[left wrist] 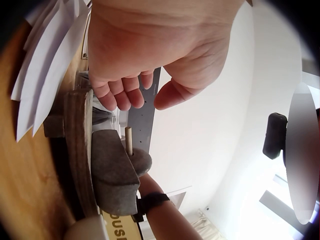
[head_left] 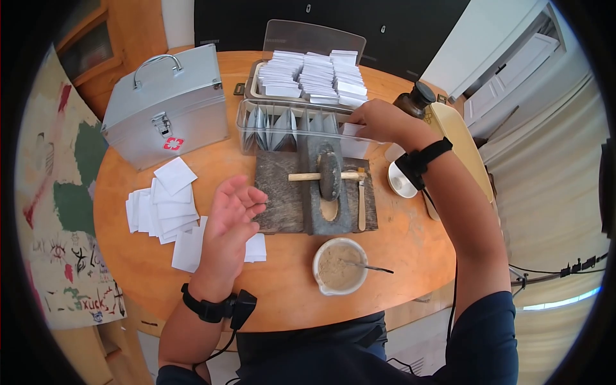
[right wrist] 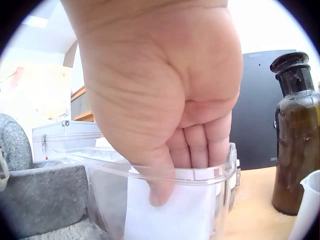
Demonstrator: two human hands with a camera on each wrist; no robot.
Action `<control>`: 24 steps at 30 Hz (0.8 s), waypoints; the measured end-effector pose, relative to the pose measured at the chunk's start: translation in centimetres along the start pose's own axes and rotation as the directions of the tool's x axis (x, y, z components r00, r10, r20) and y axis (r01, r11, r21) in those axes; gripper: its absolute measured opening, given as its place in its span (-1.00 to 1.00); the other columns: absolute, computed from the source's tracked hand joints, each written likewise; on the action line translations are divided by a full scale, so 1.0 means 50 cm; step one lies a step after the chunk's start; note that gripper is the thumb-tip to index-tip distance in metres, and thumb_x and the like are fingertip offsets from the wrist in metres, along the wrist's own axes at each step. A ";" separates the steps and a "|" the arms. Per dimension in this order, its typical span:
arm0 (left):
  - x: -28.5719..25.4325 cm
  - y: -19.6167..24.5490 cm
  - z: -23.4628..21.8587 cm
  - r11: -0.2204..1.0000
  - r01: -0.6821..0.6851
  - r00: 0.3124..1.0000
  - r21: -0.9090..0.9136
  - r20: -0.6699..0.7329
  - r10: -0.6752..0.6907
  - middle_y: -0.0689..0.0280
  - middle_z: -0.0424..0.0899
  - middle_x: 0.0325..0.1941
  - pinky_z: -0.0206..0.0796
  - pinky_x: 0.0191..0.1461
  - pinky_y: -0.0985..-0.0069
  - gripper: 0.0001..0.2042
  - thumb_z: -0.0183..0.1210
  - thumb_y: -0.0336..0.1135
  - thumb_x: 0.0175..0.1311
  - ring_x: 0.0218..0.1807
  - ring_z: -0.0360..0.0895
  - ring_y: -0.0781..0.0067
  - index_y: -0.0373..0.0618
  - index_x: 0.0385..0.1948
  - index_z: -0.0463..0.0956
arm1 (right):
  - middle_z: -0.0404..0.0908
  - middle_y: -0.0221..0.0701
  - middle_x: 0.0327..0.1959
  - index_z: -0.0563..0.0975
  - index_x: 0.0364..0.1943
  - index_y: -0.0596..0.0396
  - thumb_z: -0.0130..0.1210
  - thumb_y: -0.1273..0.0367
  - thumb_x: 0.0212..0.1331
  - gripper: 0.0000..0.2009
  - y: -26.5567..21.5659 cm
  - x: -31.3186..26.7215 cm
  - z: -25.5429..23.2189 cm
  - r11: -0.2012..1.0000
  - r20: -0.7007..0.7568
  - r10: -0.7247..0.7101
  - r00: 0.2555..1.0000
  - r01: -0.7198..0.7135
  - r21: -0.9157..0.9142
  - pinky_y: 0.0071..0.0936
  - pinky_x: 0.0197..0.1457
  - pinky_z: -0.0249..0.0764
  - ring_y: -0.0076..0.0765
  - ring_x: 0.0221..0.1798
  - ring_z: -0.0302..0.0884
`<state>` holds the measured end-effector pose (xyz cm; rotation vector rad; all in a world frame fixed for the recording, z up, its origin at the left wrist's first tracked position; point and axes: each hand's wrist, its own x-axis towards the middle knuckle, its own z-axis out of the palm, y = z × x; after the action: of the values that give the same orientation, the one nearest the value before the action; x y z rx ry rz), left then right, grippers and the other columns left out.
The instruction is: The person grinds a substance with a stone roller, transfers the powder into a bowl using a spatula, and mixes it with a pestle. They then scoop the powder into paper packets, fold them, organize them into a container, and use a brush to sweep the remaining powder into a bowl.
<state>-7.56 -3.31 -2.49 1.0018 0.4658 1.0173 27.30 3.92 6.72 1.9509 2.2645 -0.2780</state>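
Note:
My right hand [head_left: 385,122] reaches into the right end of a clear plastic box [head_left: 247,133]. In the right wrist view its thumb lies before a white paper packet [right wrist: 165,225] and the fingers go behind it, pinching it inside the box. Foil-like grey pouches [head_left: 282,131] stand in the box's left part. My left hand [head_left: 231,215] hovers with loosely bent fingers beside a dark wooden board [head_left: 279,199], holding nothing. On that board sits a stone grinding trough [head_left: 311,221] with a stone wheel [head_left: 330,176] on a wooden handle [head_left: 301,177].
White paper packets [head_left: 163,205] lie spread at left, before a silver first-aid case [head_left: 167,115]. A bin of packets [head_left: 301,77] stands behind. Nearer me is a bowl of powder [head_left: 340,266] with a spoon. At right are a brown bottle [head_left: 414,99], white cup [head_left: 402,183] and tray [head_left: 459,138].

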 end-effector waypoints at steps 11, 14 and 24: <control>0.001 -0.004 0.000 1.000 -0.020 1.000 -0.001 0.003 0.020 0.16 0.43 0.09 0.15 0.36 0.34 -0.35 -0.05 -0.61 0.06 0.23 0.36 0.29 -0.17 0.32 0.13 | 0.71 -0.24 -0.27 0.70 -0.22 0.04 0.27 0.35 0.04 -0.80 -0.005 0.003 0.003 0.995 -0.010 0.033 0.999 -0.034 -0.091 -0.24 -0.03 0.55 -0.06 -0.14 0.65; 0.000 -0.003 0.000 1.000 -0.005 1.000 0.004 -0.008 0.005 0.16 0.43 0.09 0.15 0.36 0.33 -0.35 -0.06 -0.61 0.05 0.23 0.37 0.28 -0.17 0.32 0.13 | 0.71 -0.24 -0.28 0.70 -0.25 0.04 0.24 0.35 0.04 -0.82 -0.022 0.000 -0.009 0.991 -0.011 0.074 0.997 -0.074 -0.107 -0.23 -0.04 0.55 -0.06 -0.15 0.65; -0.002 -0.003 0.001 1.000 -0.003 1.000 -0.022 0.004 0.003 0.19 0.43 0.09 0.15 0.37 0.36 -0.35 -0.08 -0.65 0.02 0.22 0.36 0.32 -0.15 0.30 0.15 | 0.72 -0.22 -0.30 0.69 -0.23 0.04 0.13 0.33 0.04 -0.76 -0.028 -0.011 -0.027 0.978 -0.255 0.167 0.952 -0.193 -0.083 -0.25 -0.10 0.56 -0.09 -0.21 0.66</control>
<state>-7.51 -3.43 -2.59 0.9851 0.4489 1.0210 26.00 3.50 8.24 2.2232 2.1637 0.1125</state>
